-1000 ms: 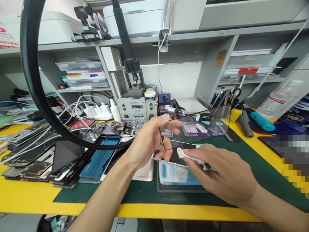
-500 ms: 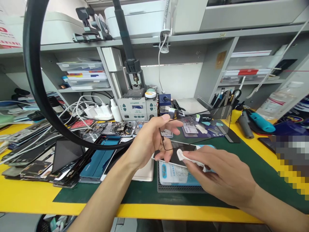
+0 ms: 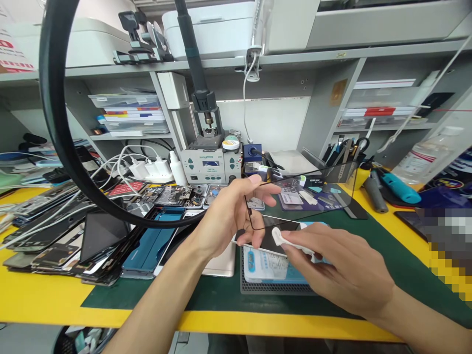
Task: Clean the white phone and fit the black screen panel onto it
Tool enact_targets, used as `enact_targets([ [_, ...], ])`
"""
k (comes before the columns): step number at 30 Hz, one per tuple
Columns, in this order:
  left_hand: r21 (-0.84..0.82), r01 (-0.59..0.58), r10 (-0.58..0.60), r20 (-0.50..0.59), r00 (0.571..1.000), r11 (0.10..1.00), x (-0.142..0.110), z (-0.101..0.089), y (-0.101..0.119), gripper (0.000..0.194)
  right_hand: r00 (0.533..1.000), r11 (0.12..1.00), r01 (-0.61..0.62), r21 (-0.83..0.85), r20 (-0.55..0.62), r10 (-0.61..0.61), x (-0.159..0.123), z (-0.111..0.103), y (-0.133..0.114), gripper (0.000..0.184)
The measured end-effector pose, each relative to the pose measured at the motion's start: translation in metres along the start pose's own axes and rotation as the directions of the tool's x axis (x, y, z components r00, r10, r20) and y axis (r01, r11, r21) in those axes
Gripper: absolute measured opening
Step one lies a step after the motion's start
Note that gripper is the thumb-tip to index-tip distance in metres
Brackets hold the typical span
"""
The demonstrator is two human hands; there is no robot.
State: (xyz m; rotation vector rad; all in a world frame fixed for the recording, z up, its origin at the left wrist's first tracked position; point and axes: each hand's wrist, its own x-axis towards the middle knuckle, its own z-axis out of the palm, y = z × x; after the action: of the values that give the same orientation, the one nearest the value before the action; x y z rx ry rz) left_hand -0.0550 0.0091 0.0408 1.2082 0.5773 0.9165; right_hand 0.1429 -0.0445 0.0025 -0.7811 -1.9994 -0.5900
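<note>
My left hand [image 3: 230, 214] pinches the near end of a thin black-edged glass screen protector [image 3: 306, 196] and holds it level above the bench. My right hand [image 3: 342, 270] is closed on a small white wipe [image 3: 282, 239], pressed near the top end of a dark phone [image 3: 275, 233] that lies under the glass. The phone rests on a blue-and-white packet [image 3: 263, 265] on a black ridged mat [image 3: 275, 286].
A green mat [image 3: 184, 295] covers the yellow bench [image 3: 37, 300]. Stacked phone screens and parts [image 3: 73, 231] lie to the left, a soldering station [image 3: 210, 164] at the back, tools and a teal handle [image 3: 396, 187] at the right. A thick black hose [image 3: 59, 123] arcs overhead.
Almost nothing: the view drifted slightly, and the wipe under my right hand shifted a little on the phone. The glass stays held in place.
</note>
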Motion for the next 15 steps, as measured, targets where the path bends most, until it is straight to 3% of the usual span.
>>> enact_targets([
  [15,-0.002,-0.003,0.003,0.003,1.0,1.0,0.0,-0.0002,-0.001,0.049,0.996,0.995,0.092,-0.045,0.021,-0.091,-0.0021,0.0034,0.0034,0.01],
])
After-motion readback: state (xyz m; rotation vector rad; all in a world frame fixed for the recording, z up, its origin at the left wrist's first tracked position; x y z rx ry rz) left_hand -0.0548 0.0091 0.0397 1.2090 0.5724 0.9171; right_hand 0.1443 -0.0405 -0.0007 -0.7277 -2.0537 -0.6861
